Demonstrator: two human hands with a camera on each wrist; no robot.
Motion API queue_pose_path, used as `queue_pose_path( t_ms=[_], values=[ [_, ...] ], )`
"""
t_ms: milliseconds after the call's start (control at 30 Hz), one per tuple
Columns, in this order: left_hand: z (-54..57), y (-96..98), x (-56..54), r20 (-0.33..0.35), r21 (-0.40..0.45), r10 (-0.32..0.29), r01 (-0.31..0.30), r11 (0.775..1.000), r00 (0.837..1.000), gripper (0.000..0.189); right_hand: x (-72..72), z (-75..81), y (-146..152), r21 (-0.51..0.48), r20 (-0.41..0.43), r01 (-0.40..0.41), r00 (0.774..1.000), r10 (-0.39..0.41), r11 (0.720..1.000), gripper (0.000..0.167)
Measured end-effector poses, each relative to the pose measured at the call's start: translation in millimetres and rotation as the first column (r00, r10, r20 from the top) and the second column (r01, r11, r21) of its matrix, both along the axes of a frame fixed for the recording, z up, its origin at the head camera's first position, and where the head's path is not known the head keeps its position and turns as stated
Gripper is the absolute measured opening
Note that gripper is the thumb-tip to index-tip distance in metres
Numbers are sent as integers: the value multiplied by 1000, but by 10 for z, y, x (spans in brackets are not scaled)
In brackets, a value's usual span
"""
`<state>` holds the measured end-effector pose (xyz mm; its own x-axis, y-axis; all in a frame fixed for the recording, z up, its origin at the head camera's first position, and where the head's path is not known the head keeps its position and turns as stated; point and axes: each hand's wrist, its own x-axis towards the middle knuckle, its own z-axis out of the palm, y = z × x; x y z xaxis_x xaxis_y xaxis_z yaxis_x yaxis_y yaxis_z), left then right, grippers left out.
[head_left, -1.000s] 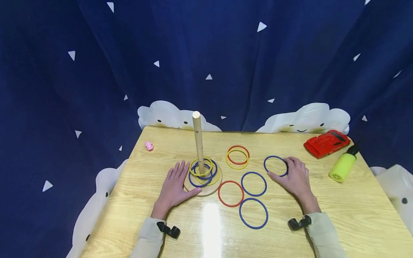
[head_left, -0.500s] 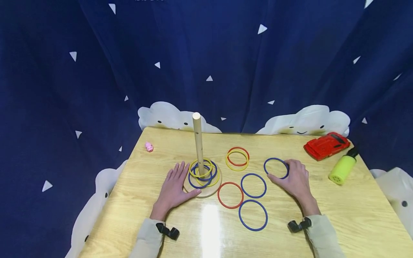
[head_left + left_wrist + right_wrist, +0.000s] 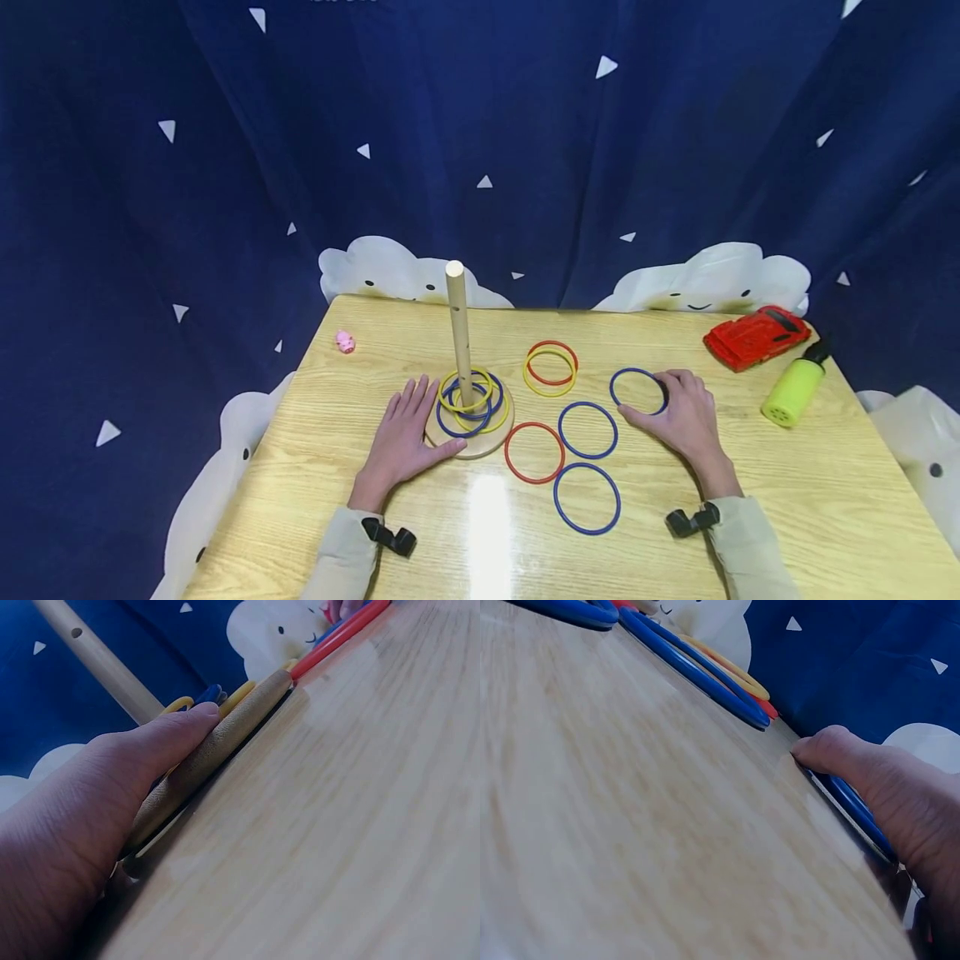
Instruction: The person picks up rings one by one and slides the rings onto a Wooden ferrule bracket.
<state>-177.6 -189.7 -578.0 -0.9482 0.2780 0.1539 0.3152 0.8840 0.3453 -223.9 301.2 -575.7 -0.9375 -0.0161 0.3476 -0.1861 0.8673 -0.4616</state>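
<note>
My left hand [image 3: 401,437] lies flat beside the round wooden base [image 3: 483,450] of an upright peg [image 3: 460,342]. Its fingers are straight, and the thumb reaches over the base's near edge, as the thumb [image 3: 169,739] in the left wrist view also shows. Several yellow and blue rings lie loosely around the peg's foot. On the right, a blue ring [image 3: 634,369] rests on the table with my right hand [image 3: 688,417] holding its right side, thumb at the near edge and fingers bent at the far edge. The right wrist view has the thumb [image 3: 840,750] across this ring.
Between the hands lie a red ring [image 3: 508,462], two blue rings [image 3: 588,405] and a yellow ring [image 3: 527,383] overlapping a red one. A red toy car [image 3: 757,337] and a green-yellow pump [image 3: 795,392] lie far right. A small pink pig [image 3: 345,342] stands back left.
</note>
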Motion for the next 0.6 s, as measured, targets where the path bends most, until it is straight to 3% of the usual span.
queue_pose_path(
  t_ms=[600],
  values=[
    [11,-2,8,-11,15,-2,2,1000,1000,116,4,-9,-3,-11,-36,-1,999,0,1000,85]
  ],
)
